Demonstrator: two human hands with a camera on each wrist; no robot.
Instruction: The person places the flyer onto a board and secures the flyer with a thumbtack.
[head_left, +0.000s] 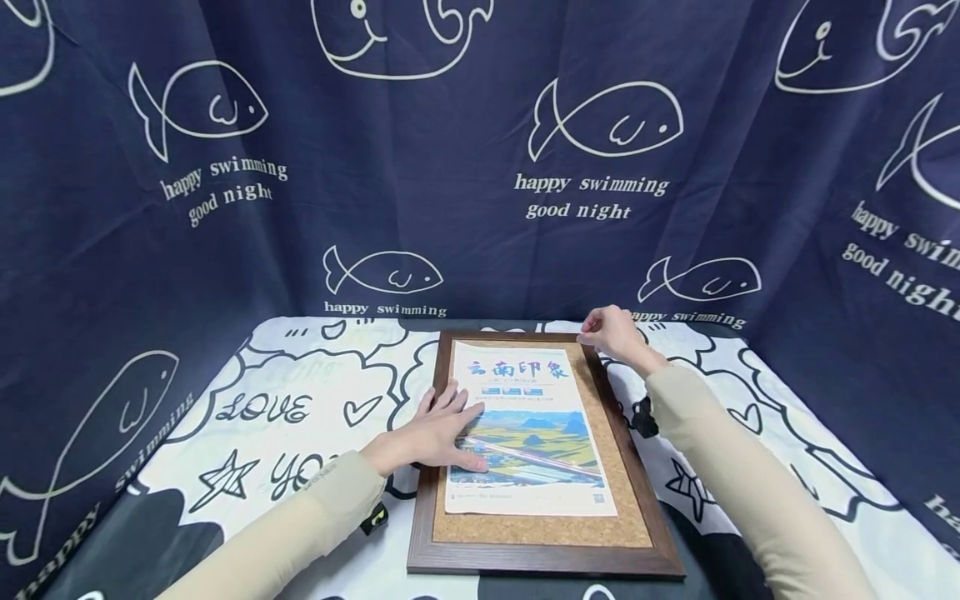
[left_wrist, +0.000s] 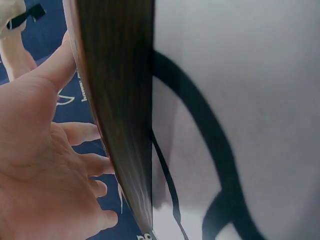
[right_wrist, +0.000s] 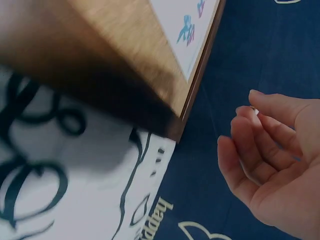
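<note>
A corkboard in a dark brown wooden frame lies flat, with a paper poster on its cork. The poster carries purple-blue Chinese characters and a landscape picture of fields and hills. My left hand rests with spread fingers on the poster's left side, its wrist crossing the frame's left edge. Close over the frame's far right corner, my right hand has thumb and forefinger brought together. In the right wrist view they pinch a tiny pale, shiny piece, mostly hidden by the fingertips; its kind I cannot tell.
Under the board spreads a black-and-white cloth printed with hearts, stars and words. Dark blue curtains with white fish drawings stand behind and at both sides. A small black device sits at my right wrist.
</note>
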